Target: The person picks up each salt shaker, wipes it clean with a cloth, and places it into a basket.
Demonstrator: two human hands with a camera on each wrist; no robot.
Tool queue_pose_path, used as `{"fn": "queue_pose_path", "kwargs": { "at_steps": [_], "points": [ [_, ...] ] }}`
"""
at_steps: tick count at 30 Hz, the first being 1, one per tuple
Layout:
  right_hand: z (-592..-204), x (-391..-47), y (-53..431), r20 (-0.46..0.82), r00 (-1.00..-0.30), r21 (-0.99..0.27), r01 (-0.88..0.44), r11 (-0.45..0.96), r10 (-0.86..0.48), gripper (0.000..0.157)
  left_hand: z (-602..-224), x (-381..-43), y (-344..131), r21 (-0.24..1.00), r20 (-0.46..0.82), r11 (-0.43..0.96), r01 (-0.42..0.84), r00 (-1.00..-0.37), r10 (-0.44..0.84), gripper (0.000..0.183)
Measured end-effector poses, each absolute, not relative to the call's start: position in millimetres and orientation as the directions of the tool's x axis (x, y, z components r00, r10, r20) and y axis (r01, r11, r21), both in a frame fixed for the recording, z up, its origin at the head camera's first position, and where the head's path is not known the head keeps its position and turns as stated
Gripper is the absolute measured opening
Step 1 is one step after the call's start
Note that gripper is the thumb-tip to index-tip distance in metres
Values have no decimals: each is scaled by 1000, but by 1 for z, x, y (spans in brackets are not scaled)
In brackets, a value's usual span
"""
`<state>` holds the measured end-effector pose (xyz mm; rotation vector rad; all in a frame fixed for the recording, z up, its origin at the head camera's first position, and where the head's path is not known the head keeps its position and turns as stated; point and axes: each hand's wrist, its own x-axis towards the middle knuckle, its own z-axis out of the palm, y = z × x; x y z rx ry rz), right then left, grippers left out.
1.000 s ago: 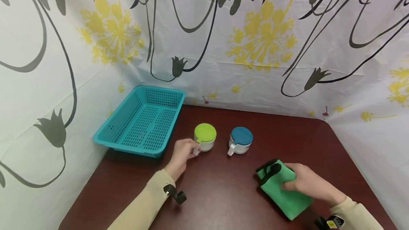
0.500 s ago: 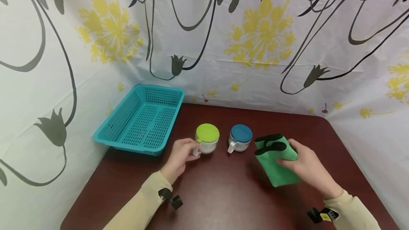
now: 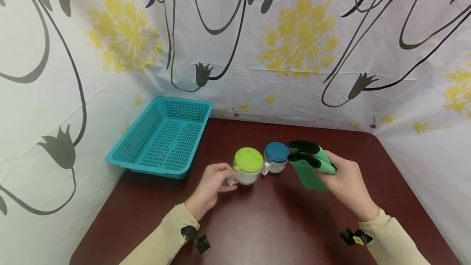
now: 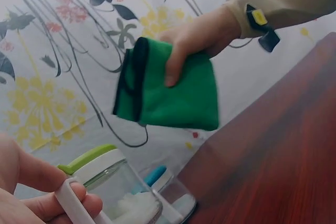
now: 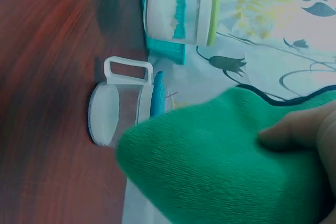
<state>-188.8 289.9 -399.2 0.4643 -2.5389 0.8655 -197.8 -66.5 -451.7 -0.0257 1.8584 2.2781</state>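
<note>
My left hand (image 3: 212, 185) pinches the white handle of a clear seasoning jar (image 3: 248, 166) with a lime-green lid, raised a little off the table. White grains fill its lower part in the right wrist view. Behind it and to its right, a matching jar (image 3: 276, 158) with a blue lid stands on the table; white contents show low in it too. My right hand (image 3: 346, 181) grips a folded green cloth (image 4: 178, 90) with black edging, thumb on one face and the other fingers mostly hidden behind. The cloth hangs above the table, just right of the blue-lidded jar.
A turquoise perforated basket (image 3: 195, 142) sits at the back left of the dark red-brown table (image 3: 257, 224). A white curtain (image 3: 235, 93) with grey and yellow plant prints rises behind the table and along both sides.
My right hand has lifted the cloth off the table, moving forward and left. My left hand has raised the green-lidded jar and shifted it right, nearer the blue-lidded one.
</note>
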Motion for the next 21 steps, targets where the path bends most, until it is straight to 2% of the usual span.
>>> {"fn": "queue_pose_path", "kwargs": {
  "at_steps": [6,12,14,17,19,21],
  "points": [
    [-398,-200,271,671,-710,-346,-556,756,-215,50,-448,-187,-61,968,-129,-189,-163,-976,178,11],
    [-394,-206,239,797,-494,-136,-708,693,-348,59,-447,-182,-56,960,-137,-209,-186,-964,227,9],
    [-394,-208,228,824,-405,-64,-760,647,-395,55,-447,-181,-56,957,-142,-212,-196,-960,242,9],
    [-395,-210,214,841,-300,26,-809,587,-451,41,-448,-179,-55,955,-148,-213,-205,-955,255,9],
    [-397,-211,206,842,-252,72,-823,563,-477,33,-447,-178,-54,956,-146,-212,-202,-957,252,10],
    [-401,-211,200,831,-232,98,-833,545,-505,32,-447,-177,-54,958,-143,-210,-197,-959,245,11]
  ]
}}
